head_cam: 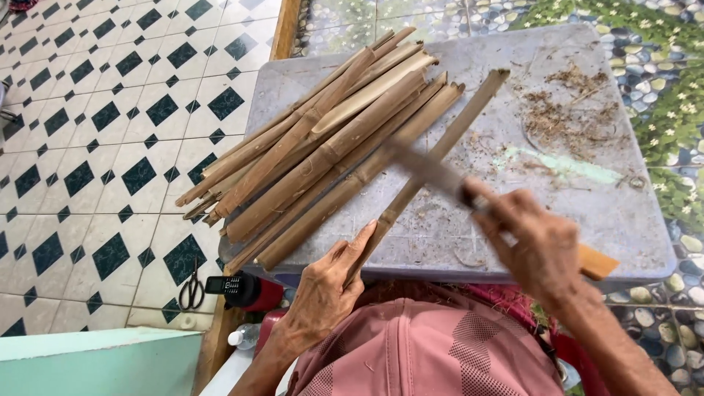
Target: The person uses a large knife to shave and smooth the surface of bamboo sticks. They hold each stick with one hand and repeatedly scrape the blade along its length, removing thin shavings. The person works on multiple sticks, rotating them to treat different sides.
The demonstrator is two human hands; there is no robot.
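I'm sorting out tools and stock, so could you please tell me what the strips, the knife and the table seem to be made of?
Strips: likely bamboo, dry tan with node rings. Knife: blade blurred, probably dull grey metal; handle looks like plain pale wood. Table: grey, matte and scuffed, perhaps plastic, though that is uncertain.

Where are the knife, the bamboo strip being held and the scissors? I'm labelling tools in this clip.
knife [429, 170]: head view, on the blurred blade.
bamboo strip [455, 130]: head view, on its upper half.
scissors [193, 287]: head view, near the pivot, on the floor.
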